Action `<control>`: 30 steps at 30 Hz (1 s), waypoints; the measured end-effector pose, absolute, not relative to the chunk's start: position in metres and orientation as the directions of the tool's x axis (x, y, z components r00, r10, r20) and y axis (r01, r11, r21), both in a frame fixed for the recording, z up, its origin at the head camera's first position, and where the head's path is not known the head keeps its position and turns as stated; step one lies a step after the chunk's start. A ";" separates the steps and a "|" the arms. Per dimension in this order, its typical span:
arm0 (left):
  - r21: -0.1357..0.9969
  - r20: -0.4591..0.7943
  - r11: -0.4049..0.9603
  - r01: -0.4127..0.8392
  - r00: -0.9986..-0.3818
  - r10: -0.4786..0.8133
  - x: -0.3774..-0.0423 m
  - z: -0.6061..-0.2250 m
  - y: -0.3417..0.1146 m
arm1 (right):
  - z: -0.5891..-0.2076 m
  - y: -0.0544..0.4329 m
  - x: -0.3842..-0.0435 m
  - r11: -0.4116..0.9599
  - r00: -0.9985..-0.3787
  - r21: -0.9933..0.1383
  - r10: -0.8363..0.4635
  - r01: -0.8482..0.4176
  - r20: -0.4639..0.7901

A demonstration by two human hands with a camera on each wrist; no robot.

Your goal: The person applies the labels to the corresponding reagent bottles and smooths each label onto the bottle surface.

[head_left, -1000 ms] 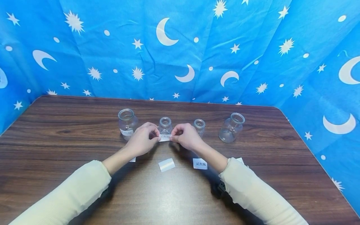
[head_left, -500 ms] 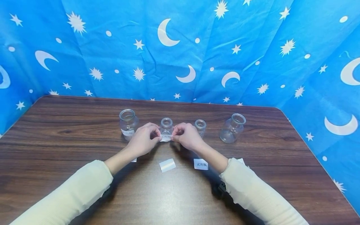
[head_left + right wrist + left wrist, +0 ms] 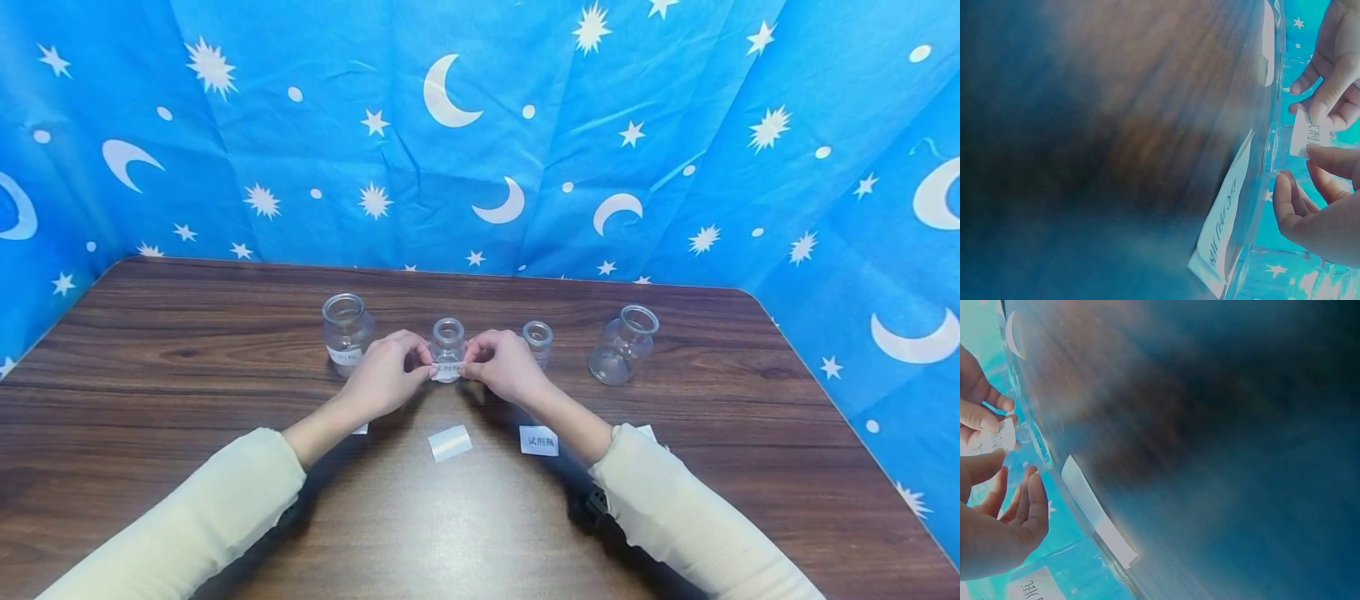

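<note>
Both hands are at a small glass bottle [image 3: 448, 332] in the middle of the row. A white label [image 3: 447, 372] with handwritten characters lies across the bottle's front. My left hand [image 3: 386, 375] holds the label's left end, thumb on its face. From the other side, my right hand [image 3: 506, 367] holds the right end the same way. In the left wrist view, the label [image 3: 1000, 436] sits between the two thumbs. The right wrist view also has both thumbs on the label [image 3: 1307, 132]; the fingertips behind it are partly hidden.
Left stands a larger glass jar [image 3: 347, 325] bearing a label. Right are a small bottle [image 3: 537, 335], partly behind my hand, and a bigger plain jar [image 3: 624, 343]. A blank white slip [image 3: 450, 443] and a written label [image 3: 539, 441] lie in front on the wooden table [image 3: 465, 533].
Both hands stay at the middle bottle. The label appears to lie a little closer against the glass. The whole view has shifted slightly right and down.
</note>
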State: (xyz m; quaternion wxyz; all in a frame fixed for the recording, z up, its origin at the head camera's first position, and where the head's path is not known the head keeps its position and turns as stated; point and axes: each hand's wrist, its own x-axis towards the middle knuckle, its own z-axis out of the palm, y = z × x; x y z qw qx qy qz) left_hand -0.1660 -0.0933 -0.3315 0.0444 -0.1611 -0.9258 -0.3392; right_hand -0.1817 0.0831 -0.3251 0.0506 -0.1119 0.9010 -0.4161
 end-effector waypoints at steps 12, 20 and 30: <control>0.726 0.138 0.623 0.293 -0.948 0.285 -0.173 -0.329 -0.100 | -0.324 0.084 -0.182 0.606 -0.954 -0.760 -0.295 -0.234 0.058; 0.732 0.106 0.617 0.290 -0.943 0.317 -0.175 -0.327 -0.101 | -0.326 0.084 -0.184 0.626 -0.923 -0.703 -0.367 -0.336 0.114; 0.722 0.117 0.626 0.295 -0.944 0.309 -0.173 -0.326 -0.100 | -0.325 0.089 -0.186 0.654 -0.867 -0.599 -0.477 -0.462 0.147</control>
